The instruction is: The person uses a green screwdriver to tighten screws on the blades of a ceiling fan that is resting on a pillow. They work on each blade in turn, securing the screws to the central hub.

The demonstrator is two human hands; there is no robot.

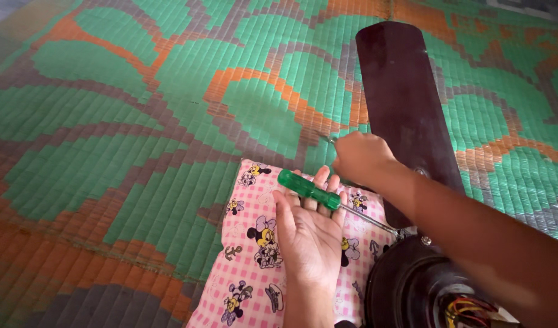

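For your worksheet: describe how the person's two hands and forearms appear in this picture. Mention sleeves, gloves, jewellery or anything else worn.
Both hands are bare. The left hand wears no glove, and no ring or watch shows on it. The right hand is also ungloved, with no jewellery in sight. Both forearms are uncovered as far as the picture's edge: no sleeve, cuff or bracelet shows. The right forearm is slightly blurred.

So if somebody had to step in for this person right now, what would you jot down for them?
Left hand: open, palm up, the green-handled screwdriver lying across its fingers, the shaft tip at the fan hub.
Right hand: closed on a small thin metal piece, hard to make out, held above the dark fan blade.
The hub rests partly on a pink patterned pillow on the woven mat.
Done: hub open, coloured wires showing.
Left: the blade is still on the hub.
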